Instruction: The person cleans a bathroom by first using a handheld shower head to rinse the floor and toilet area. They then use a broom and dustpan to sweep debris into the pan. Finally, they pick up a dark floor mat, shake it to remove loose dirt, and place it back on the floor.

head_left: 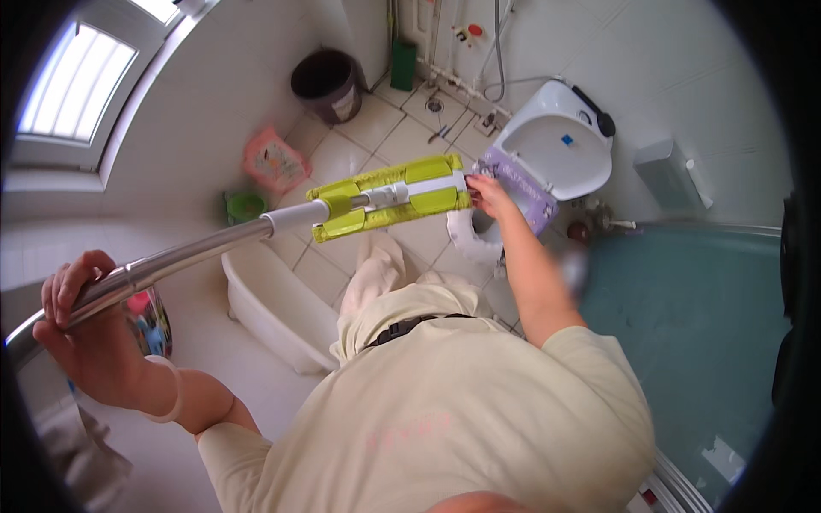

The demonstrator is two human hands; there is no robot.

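A flat mop stretches across the view, its metal pole point(184, 255) running from the lower left to a yellow-green mop head point(434, 185) held up above the tiled floor. My left hand point(90, 329) is closed around the pole near its far end, the thumb under it. At the other end, the fingers of my right hand point(487, 197) close on the short edge of the mop head. The mop head is folded lengthwise into two yellow-green strips with a white and grey joint between them.
Beyond my right hand is a toilet with a white padded seat point(473, 242), purple cover point(540, 208) and raised lid point(556, 154). A dark bin point(328, 85), pink basket point(275, 160) and green basin point(246, 207) stand ahead-left. A white tub point(278, 303) is nearer; a teal panel point(684, 342) is right.
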